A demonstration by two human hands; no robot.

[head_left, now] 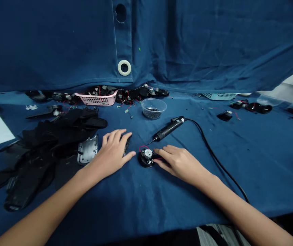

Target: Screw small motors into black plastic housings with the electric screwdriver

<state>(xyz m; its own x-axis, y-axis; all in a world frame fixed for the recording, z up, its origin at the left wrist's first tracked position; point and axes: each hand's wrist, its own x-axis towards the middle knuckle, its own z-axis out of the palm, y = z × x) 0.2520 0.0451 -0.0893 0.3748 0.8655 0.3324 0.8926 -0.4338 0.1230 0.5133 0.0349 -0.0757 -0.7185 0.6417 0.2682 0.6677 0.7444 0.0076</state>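
Note:
My left hand (113,152) lies on a dark flat part (126,145) on the blue cloth, fingers curled over it and thumb out to the right. My right hand (178,162) rests on the cloth with its fingertips touching a small round black part (146,158) with a silver centre and a red wire. That part sits between my two hands. A black electric screwdriver (169,128) with a cable lies just beyond the right hand, tip pointing toward the round part.
A heap of black plastic housings (46,147) and a grey metal plate (87,150) lie to the left. Behind stand a pink basket (97,99), a clear bowl of small screws (153,108), a teal basket (219,96) and more black parts (253,107). A blue cloth hangs behind.

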